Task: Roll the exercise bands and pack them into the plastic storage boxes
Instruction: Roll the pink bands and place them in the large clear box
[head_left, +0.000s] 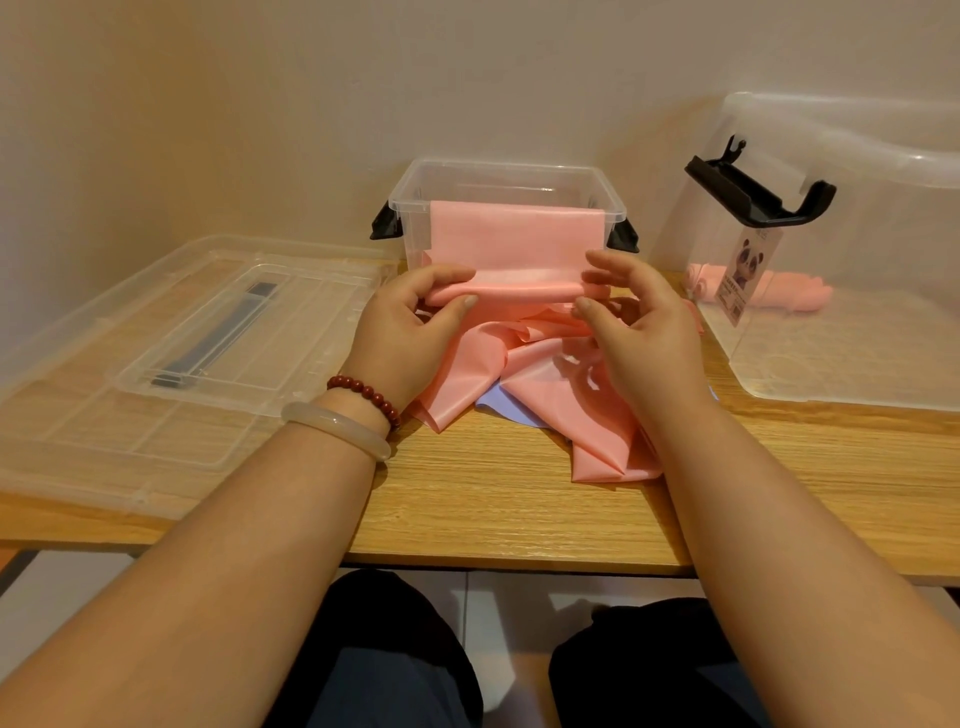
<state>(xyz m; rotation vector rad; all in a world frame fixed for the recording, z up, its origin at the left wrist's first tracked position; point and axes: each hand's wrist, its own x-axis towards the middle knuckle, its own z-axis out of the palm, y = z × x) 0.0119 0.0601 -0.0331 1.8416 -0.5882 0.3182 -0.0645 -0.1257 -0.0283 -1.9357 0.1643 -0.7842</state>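
A pink exercise band (514, 244) hangs over the front rim of a small clear storage box (498, 179) with black side latches. Its lower end is wound into a thin roll just in front of the box. My left hand (410, 322) pinches the roll's left end and my right hand (634, 312) pinches its right end. More loose pink band (566, 410) lies crumpled on the wooden table (493, 509) under my hands, over a bit of pale lilac material (498, 402). A rolled pink band (779, 293) lies inside a large clear box (857, 364) at the right.
A clear lid (171, 353) with a dark handle lies flat on the table's left side. The large box at the right carries a black latch (758, 192) and a panda label (745, 275). A wall stands close behind the boxes. My knees sit below the table's front edge.
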